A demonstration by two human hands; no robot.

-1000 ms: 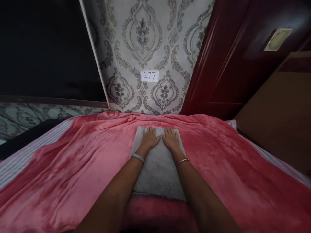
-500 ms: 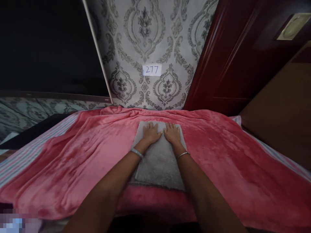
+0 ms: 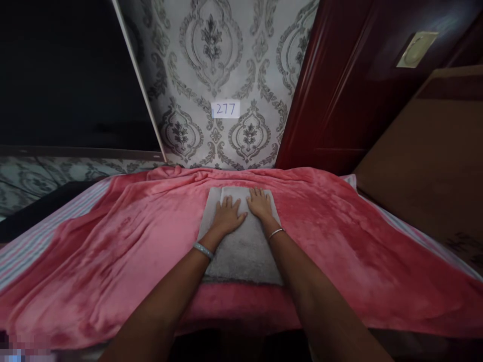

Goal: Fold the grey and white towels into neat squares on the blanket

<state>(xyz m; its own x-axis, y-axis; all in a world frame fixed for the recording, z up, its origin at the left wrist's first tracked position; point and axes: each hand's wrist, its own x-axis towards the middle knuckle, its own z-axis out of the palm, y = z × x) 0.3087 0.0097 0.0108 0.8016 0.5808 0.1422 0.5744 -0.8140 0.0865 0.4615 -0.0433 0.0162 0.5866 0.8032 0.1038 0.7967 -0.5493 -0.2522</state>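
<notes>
A grey plush cloth [image 3: 245, 256], folded into a rectangle, lies flat on a pink fleece blanket [image 3: 151, 241]. My left hand [image 3: 227, 215] rests palm down on the cloth's left part, its fingers spread and pointing away from me. Farther up, near the cloth's far right corner, my right hand [image 3: 259, 203] also lies flat with the fingers stretched out. Neither hand grips anything. A bracelet circles each wrist.
Behind the blanket rises a patterned wall with a paper label [image 3: 225, 109] reading 277. A dark television screen [image 3: 75, 75] is at left. To the right are a dark red door [image 3: 332, 90] and a cardboard box [image 3: 433, 166]. Striped cloth [image 3: 56, 226] shows beneath the blanket.
My left hand has slid nearer to me over the cloth, its fingers wider apart. My right hand stays near the far edge. The whole view has shifted slightly.
</notes>
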